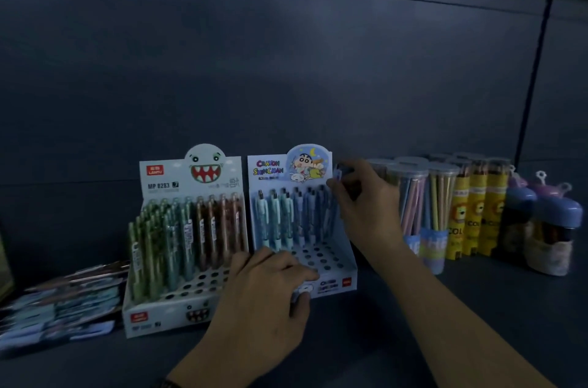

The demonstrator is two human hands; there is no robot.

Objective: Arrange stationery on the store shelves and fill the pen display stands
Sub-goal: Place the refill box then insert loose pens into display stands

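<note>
Two cardboard pen display stands sit side by side on a dark shelf. The monster-face stand on the left holds several green, teal and brown pens. The cartoon stand on the right holds several blue pens in its back rows, with open holes in front. My left hand grips the cartoon stand's front edge, thumb on the front panel. My right hand is at the stand's upper right corner and pinches a blue pen by its top.
Clear tubes of pencils and yellow tubes stand to the right, then round blue-lidded items. A flat stack of packets lies at the left. Bare dark shelf runs along the front.
</note>
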